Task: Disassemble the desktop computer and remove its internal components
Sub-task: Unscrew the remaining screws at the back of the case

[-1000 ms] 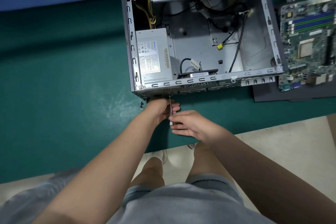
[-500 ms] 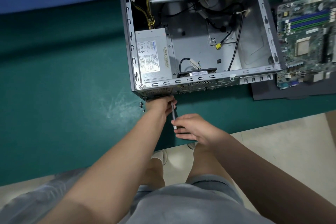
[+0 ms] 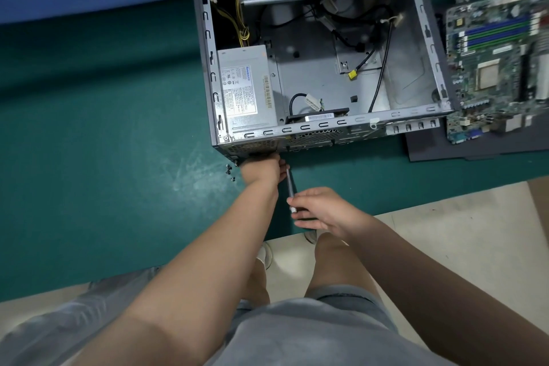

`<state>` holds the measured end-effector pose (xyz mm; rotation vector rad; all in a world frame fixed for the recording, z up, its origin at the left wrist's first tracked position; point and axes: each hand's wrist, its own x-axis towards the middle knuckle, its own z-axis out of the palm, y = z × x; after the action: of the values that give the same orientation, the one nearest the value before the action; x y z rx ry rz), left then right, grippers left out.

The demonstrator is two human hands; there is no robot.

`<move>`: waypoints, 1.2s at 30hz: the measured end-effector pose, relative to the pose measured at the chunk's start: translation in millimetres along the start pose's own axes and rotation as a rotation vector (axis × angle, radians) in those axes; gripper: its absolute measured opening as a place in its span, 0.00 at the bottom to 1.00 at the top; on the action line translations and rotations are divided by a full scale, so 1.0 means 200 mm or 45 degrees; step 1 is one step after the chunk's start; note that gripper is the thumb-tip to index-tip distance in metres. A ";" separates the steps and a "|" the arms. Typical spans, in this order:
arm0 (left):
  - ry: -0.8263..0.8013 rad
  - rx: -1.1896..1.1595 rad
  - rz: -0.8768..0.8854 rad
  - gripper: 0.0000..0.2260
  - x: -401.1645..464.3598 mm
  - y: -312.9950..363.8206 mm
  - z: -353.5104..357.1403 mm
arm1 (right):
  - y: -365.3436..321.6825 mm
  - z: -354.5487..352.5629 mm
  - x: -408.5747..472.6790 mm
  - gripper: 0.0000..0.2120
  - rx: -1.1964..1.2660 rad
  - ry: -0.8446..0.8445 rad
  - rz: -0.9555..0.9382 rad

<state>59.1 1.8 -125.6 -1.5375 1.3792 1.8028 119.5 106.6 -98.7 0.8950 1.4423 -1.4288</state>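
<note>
We work at the near edge of the open computer case (image 3: 320,128) on the green table (image 3: 104,128).
Our right hand (image 3: 322,209) grips the screwdriver (image 3: 289,184); our left hand (image 3: 263,169) presses the case's rear panel, its fingers hidden, so we cannot tell their state. Loose screws (image 3: 230,171) lie just left; bare green table spreads beyond them.

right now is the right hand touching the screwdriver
Touching. The head view shows the right hand with its fingers curled round the handle end of the screwdriver, no gap between them.
</note>
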 end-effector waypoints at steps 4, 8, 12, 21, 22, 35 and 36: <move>0.079 -0.013 0.070 0.11 -0.02 -0.02 0.03 | 0.00 -0.01 -0.02 0.08 0.010 0.003 -0.004; 0.046 0.007 0.032 0.11 -0.04 -0.03 0.03 | 0.00 -0.03 -0.04 0.08 0.019 0.007 -0.018; -0.074 0.285 0.157 0.08 -0.03 -0.04 -0.08 | 0.00 -0.06 -0.05 0.09 0.007 0.025 -0.025; 0.194 1.345 0.790 0.06 0.05 0.03 -0.49 | 0.02 0.00 -0.02 0.04 -0.199 0.013 -0.098; 0.200 1.383 0.807 0.07 0.06 0.03 -0.50 | 0.02 0.01 -0.02 0.04 -0.194 0.006 -0.098; 0.241 1.247 1.651 0.50 -0.13 0.30 -0.57 | -0.16 0.16 0.10 0.10 0.106 0.079 0.111; 0.237 1.356 1.761 0.50 -0.16 0.34 -0.58 | -0.18 0.19 0.13 0.09 0.088 0.100 0.121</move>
<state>74.1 -116.9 -58.9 -0.0389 3.1272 0.8335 80.7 64.3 -107.1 1.0597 1.3954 -1.3935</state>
